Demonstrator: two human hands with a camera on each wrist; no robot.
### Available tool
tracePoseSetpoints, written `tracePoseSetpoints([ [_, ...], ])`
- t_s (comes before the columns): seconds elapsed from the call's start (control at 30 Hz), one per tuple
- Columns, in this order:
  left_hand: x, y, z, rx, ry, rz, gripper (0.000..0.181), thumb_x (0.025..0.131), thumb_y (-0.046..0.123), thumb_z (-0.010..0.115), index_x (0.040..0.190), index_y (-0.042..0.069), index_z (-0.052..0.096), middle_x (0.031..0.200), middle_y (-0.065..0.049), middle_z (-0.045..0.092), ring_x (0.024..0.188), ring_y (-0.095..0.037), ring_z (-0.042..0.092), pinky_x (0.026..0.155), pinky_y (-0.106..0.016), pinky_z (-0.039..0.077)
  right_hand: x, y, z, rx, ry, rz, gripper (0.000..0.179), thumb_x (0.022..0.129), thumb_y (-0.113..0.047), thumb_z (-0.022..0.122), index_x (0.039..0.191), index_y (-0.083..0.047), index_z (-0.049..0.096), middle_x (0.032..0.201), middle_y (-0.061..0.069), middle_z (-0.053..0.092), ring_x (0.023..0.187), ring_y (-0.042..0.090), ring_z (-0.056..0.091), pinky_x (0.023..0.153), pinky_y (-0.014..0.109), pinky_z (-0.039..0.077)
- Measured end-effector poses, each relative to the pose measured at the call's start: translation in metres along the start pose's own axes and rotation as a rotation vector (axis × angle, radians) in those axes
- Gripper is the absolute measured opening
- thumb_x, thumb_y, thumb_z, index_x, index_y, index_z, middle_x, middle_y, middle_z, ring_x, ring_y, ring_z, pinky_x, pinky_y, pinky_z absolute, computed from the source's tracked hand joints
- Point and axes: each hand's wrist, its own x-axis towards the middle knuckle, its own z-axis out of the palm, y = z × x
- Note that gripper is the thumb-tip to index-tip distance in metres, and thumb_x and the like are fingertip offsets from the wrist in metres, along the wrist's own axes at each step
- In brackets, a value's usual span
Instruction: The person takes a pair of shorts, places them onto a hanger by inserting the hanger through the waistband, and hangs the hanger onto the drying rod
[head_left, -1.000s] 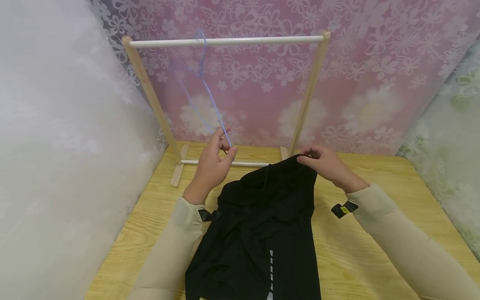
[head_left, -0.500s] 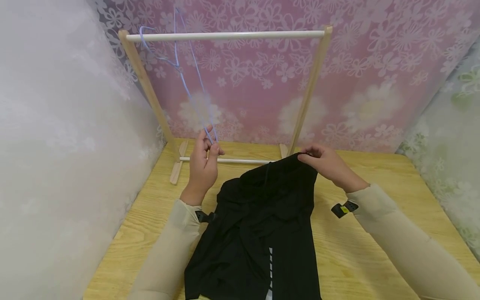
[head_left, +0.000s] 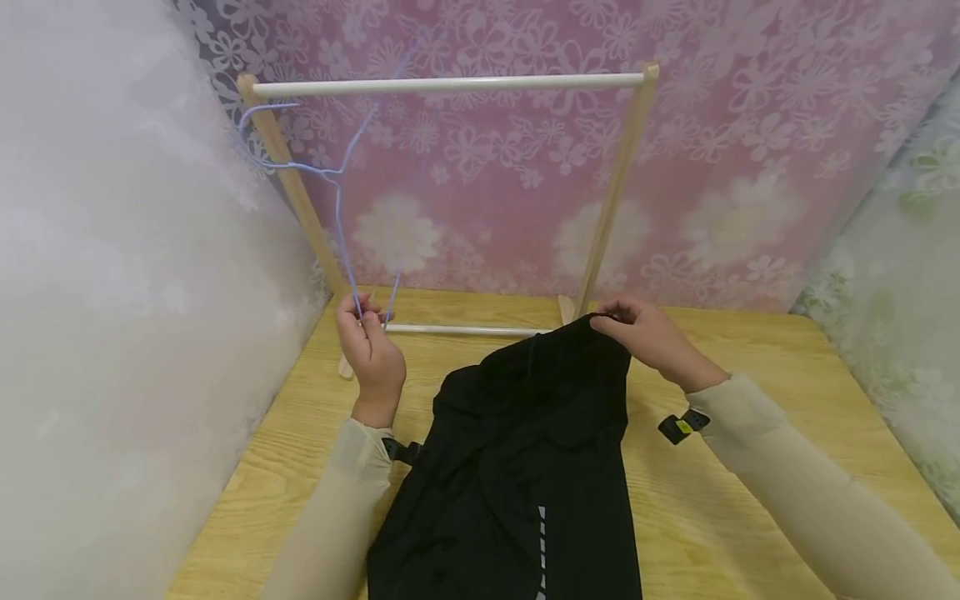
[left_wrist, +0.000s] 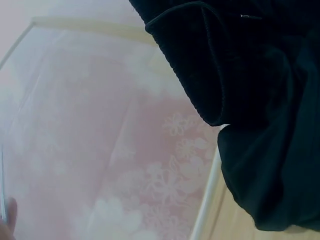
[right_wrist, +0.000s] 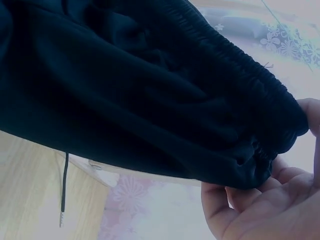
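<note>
My left hand point(head_left: 375, 358) pinches a thin light-blue wire hanger point(head_left: 340, 218) by its lower part, tilted in front of the rack's left post; the hook points left. In the left wrist view only a fingertip point(left_wrist: 11, 212) and a bit of wire show at the left edge. Black pants point(head_left: 517, 442) with a dashed light stripe hang down from my right hand point(head_left: 652, 337), which pinches one corner of the waistband. The right wrist view shows the gathered elastic waistband point(right_wrist: 250, 75) between thumb and fingers, and a dangling drawstring point(right_wrist: 65, 182). The pants' lower end is out of frame.
A drying rack with wooden posts point(head_left: 618, 200) and a white top rod point(head_left: 465, 84) stands at the back of the wood-grain table point(head_left: 720, 500). A lower white rod point(head_left: 465, 331) runs near the tabletop. Patterned walls close in the left, back and right.
My left hand has moved left and slightly down, turning the hanger so its hook swings left, away from the middle of the rod. My right hand and the pants stay nearly in place.
</note>
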Motion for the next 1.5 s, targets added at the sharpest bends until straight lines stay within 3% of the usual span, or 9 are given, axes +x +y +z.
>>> tracePoseSetpoints([
  [0.17, -0.003, -0.001, -0.002, 0.085, -0.007, -0.010, 0.014, 0.094, -0.018, 0.028, 0.095, -0.017, 0.042, 0.098, -0.033, 0.046, 0.079, -0.018, 0.046, 0.064, -0.028, 0.041, -0.002, 0.004, 0.002, -0.014, 0.011, -0.003, 0.039, 0.107, -0.038, 0.059, 0.127, -0.004, 0.058, 0.130, 0.016, 0.060, 0.116, 0.032, 0.057, 0.096, 0.046, 0.045],
  [0.27, -0.003, -0.004, -0.003, 0.119, -0.034, 0.024, 0.008, 0.093, -0.016, 0.035, 0.086, -0.014, 0.038, 0.083, -0.024, 0.043, 0.065, -0.006, 0.033, 0.056, -0.025, 0.026, -0.003, 0.006, 0.002, -0.014, 0.013, -0.005, 0.041, 0.107, -0.039, 0.059, 0.128, -0.003, 0.058, 0.132, 0.017, 0.060, 0.118, 0.032, 0.057, 0.098, 0.047, 0.045],
  [0.37, -0.004, -0.009, -0.005, 0.148, -0.062, 0.075, 0.026, 0.101, -0.005, 0.043, 0.076, -0.006, 0.035, 0.066, -0.002, 0.033, 0.053, 0.000, 0.019, 0.050, -0.024, 0.016, -0.005, 0.008, 0.001, 0.004, 0.011, 0.008, 0.045, 0.107, -0.040, 0.058, 0.130, -0.002, 0.056, 0.136, 0.018, 0.057, 0.123, 0.034, 0.055, 0.100, 0.049, 0.044],
  [0.47, -0.004, -0.014, -0.010, 0.173, -0.095, 0.119, 0.049, 0.110, 0.017, 0.048, 0.065, 0.005, 0.033, 0.057, 0.011, 0.022, 0.046, -0.001, 0.016, 0.045, -0.023, 0.014, -0.005, 0.008, -0.001, 0.060, 0.002, 0.041, 0.047, 0.107, -0.041, 0.056, 0.131, -0.001, 0.054, 0.139, 0.019, 0.052, 0.128, 0.036, 0.050, 0.104, 0.052, 0.041],
  [0.6, -0.006, -0.023, -0.016, 0.212, -0.192, 0.159, 0.062, 0.109, 0.038, 0.053, 0.057, 0.013, 0.031, 0.050, 0.009, 0.022, 0.041, -0.004, 0.016, 0.041, -0.024, 0.014, -0.004, 0.008, -0.001, 0.178, 0.013, 0.086, 0.047, 0.107, -0.042, 0.056, 0.127, 0.000, 0.053, 0.140, 0.017, 0.047, 0.137, 0.037, 0.040, 0.114, 0.056, 0.032],
  [0.73, -0.005, -0.032, -0.021, 0.261, -0.265, 0.198, 0.064, 0.107, 0.044, 0.054, 0.056, 0.015, 0.031, 0.048, 0.005, 0.024, 0.040, -0.006, 0.019, 0.040, -0.025, 0.016, -0.005, 0.005, -0.001, 0.273, 0.043, 0.108, 0.046, 0.105, -0.044, 0.058, 0.122, -0.001, 0.052, 0.134, 0.014, 0.046, 0.133, 0.032, 0.037, 0.111, 0.049, 0.031],
  [0.93, 0.004, -0.040, -0.033, 0.364, -0.272, 0.238, 0.066, 0.104, 0.051, 0.057, 0.055, 0.015, 0.030, 0.049, 0.004, 0.023, 0.042, -0.010, 0.019, 0.043, -0.028, 0.016, -0.012, 0.009, -0.006, 0.313, 0.054, 0.067, 0.048, 0.107, -0.043, 0.056, 0.129, -0.001, 0.053, 0.135, 0.006, 0.046, 0.133, 0.024, 0.039, 0.115, 0.046, 0.030],
  [1.17, 0.014, -0.047, -0.050, 0.474, -0.229, 0.318, 0.060, 0.098, 0.038, 0.064, 0.054, 0.015, 0.030, 0.049, 0.005, 0.024, 0.043, -0.011, 0.018, 0.044, -0.028, 0.015, -0.013, 0.013, -0.010, 0.370, 0.028, 0.039, 0.044, 0.108, -0.043, 0.055, 0.124, -0.003, 0.056, 0.114, -0.001, 0.060, 0.106, 0.017, 0.057, 0.090, 0.026, 0.050],
  [1.5, 0.018, -0.054, -0.062, 0.489, -0.207, 0.324, 0.058, 0.094, 0.032, 0.066, 0.053, 0.017, 0.029, 0.050, 0.006, 0.023, 0.045, -0.011, 0.017, 0.045, -0.029, 0.015, -0.018, 0.013, -0.011, 0.338, 0.041, 0.043, 0.045, 0.107, -0.042, 0.055, 0.128, -0.003, 0.054, 0.124, 0.000, 0.055, 0.124, 0.017, 0.048, 0.103, 0.027, 0.039],
])
